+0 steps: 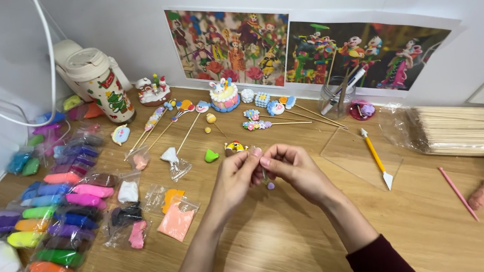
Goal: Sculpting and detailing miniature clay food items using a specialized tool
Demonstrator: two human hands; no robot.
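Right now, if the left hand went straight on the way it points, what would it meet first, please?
The left hand points up and right; it would likely meet the small yellow clay figure first, though depth is unclear.

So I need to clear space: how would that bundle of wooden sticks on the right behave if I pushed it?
The sticks look thin, so probably light and stiff. They sit in a loose clear bag, which may slide easily on the table. Being round, any that slip out would likely roll.

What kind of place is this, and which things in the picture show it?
Probably a home craft desk for clay modelling. Bagged clay pieces in many colours lie at the left, finished figures on sticks stand by the wall, and a bundle of wooden sticks lies at the right.
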